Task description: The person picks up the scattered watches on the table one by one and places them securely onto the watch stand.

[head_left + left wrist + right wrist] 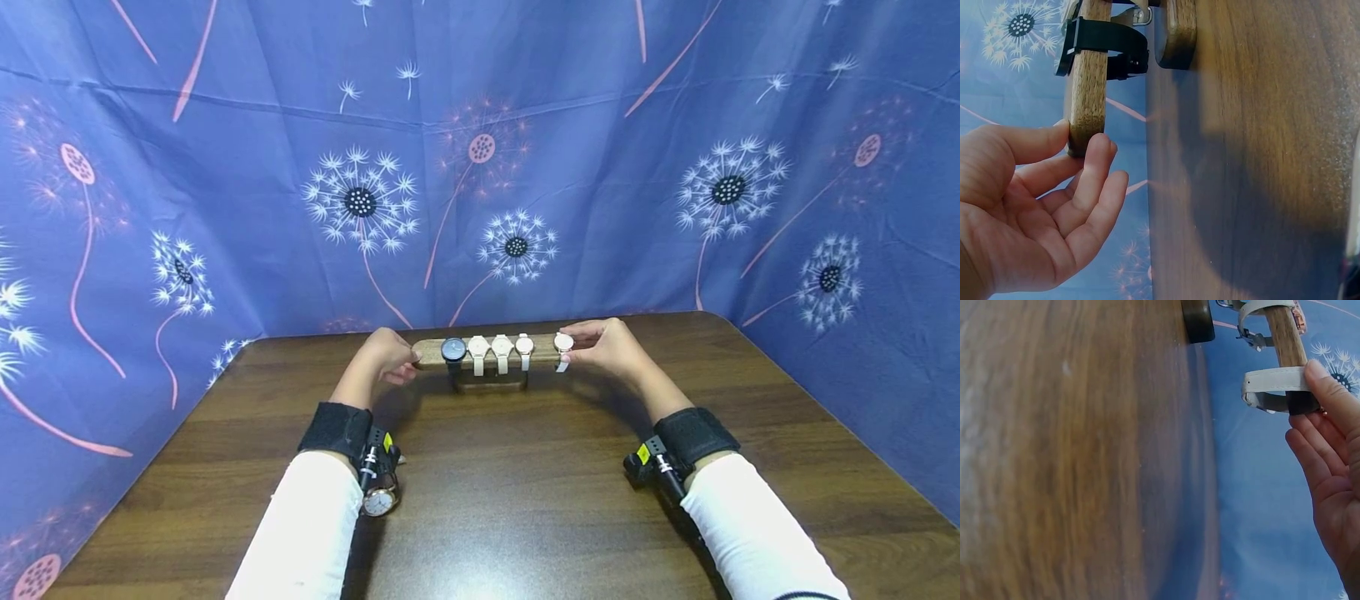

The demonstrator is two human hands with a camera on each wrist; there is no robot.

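A wooden watch stand [431, 352] with a horizontal bar stands at the back of the table, bearing several watches. My left hand [386, 354] pinches the bar's left end between thumb and fingers. Nearest to it is a dark watch [453, 349] with a black strap [1100, 35]. Three light-strapped watches follow, one of them the middle watch [502, 346]. At the right end sits a white-strapped watch [563, 342], apart from the others. My right hand [607, 346] pinches this watch's white strap [1279, 380] at the bar's end, fingertips touching behind.
The stand's base [491, 382] rests on the brown wooden table [487, 483]. A round-dialled watch [379, 502] shows beside my left wrist, partly hidden by the wrist camera. A blue dandelion-print curtain [480, 75] hangs behind the table.
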